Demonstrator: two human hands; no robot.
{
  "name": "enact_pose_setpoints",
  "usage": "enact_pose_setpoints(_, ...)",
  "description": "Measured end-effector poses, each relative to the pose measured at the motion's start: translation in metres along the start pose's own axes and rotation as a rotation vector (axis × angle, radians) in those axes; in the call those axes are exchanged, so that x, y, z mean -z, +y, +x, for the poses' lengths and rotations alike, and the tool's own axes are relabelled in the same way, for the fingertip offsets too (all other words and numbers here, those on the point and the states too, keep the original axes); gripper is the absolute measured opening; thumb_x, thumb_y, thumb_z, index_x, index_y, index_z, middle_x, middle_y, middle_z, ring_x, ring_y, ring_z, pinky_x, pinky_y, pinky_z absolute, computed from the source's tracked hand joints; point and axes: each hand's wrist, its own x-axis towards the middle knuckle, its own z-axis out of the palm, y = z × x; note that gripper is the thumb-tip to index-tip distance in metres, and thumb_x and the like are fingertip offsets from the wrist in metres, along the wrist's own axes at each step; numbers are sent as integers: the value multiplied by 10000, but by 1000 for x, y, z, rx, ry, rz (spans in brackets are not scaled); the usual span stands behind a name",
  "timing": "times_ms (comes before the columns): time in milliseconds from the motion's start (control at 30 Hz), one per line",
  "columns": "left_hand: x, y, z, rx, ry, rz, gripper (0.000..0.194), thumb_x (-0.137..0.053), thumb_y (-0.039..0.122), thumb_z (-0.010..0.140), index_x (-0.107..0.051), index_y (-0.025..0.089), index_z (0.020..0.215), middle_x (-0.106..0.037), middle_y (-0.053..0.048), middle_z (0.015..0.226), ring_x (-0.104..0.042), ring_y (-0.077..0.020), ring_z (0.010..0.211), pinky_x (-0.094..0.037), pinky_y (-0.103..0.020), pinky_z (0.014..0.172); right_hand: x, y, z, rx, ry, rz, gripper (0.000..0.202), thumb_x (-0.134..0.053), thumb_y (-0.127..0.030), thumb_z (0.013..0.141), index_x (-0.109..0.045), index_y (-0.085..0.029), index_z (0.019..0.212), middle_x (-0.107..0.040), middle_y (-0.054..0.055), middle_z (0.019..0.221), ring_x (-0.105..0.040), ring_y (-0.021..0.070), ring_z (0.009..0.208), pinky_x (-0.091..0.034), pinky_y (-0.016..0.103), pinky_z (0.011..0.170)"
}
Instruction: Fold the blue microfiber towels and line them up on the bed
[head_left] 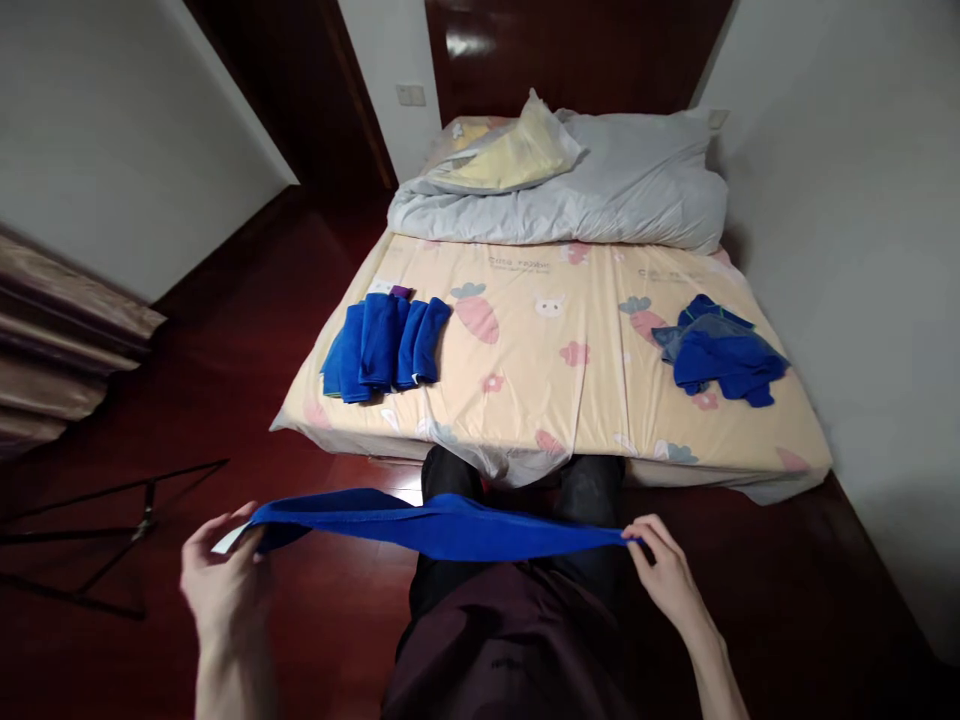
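Observation:
A blue cloth is stretched lengthwise in the air above my legs, doubled over into a long narrow band. My left hand pinches its left end, where a white tag sticks out between the fingers. At the other end, my right hand grips the cloth's tip between thumb and fingers. Several folded blue cloths lie side by side on the left part of the bed, with a bit of purple behind them. On the bed's right part rests a loose, crumpled pile of blue cloths.
A grey quilt and a pale yellow pillow lie at the head of the bed. Black tripod legs stand on the dark red floor at left, near a curtain. A white wall rises at right.

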Motion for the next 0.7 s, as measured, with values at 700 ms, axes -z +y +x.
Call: enact_pose_setpoints(700,-60,64,-9,-1026,-486,502,203,-706,460,889,-815,289,868,-809,10,1029,-759,-205,915,-598,-311,808,129,16,43,88,745,-401,160,-715,-351,953,-807,-223,921,-805,39,896,-776,216,759,-638,352,803)
